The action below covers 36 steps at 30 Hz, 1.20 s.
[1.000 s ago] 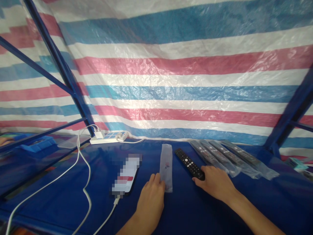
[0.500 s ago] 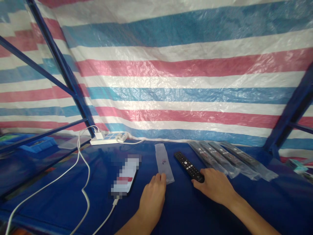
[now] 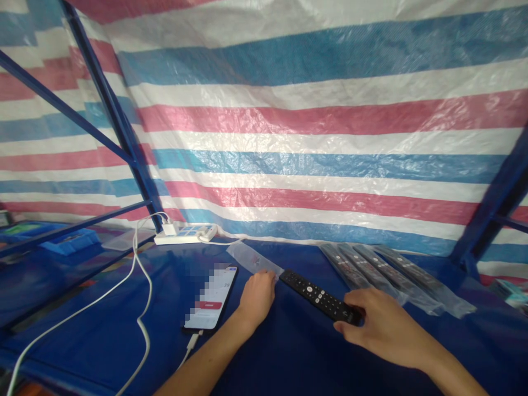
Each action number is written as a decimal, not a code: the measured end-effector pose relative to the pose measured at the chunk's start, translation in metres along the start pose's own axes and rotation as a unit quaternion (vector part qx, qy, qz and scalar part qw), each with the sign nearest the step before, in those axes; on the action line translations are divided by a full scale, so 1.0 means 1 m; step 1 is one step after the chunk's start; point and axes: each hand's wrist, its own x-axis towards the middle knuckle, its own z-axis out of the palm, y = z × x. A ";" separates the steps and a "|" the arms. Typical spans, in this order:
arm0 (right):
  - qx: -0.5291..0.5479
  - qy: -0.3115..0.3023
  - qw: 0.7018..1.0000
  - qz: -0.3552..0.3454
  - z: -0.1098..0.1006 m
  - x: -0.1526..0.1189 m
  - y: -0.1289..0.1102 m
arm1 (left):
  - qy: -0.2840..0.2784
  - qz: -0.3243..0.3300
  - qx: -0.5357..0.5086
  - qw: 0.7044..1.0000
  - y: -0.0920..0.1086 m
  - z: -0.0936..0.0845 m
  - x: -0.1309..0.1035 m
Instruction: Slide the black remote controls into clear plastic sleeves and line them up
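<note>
My right hand (image 3: pixel 385 324) grips the near end of a black remote control (image 3: pixel 315 295) between thumb and fingers. The remote slants up and to the left, its far tip at the near end of a flat translucent plastic sleeve (image 3: pixel 249 258). That end of the sleeve is pinched in the fingers of my left hand (image 3: pixel 256 300). Whether the tip lies inside the sleeve or just against it, I cannot tell. To the right, several remotes in plastic sleeves (image 3: pixel 381 275) lie side by side.
A phone (image 3: pixel 214 302) with a lit screen lies left of my left hand, a white cable (image 3: pixel 192 342) plugged into it. Further back is a white power strip (image 3: pixel 185 235). Blue posts (image 3: pixel 119 132) and a striped sheet (image 3: pixel 313 121) bound the blue table (image 3: pixel 264 357).
The remote has moved left and turned flatter, bringing its tip to the sleeve. My left hand has swung the sleeve's far end to the left and raised its near end.
</note>
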 end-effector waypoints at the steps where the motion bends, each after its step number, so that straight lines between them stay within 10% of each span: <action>1: 0.003 -0.015 1.000 -0.002 0.001 -0.001 -0.001 | -0.001 0.005 -0.008 1.000 -0.001 0.000 0.000; 36: -0.035 -0.015 0.999 -0.009 0.024 0.004 -0.011 | -0.039 0.060 0.023 0.997 0.008 -0.003 -0.018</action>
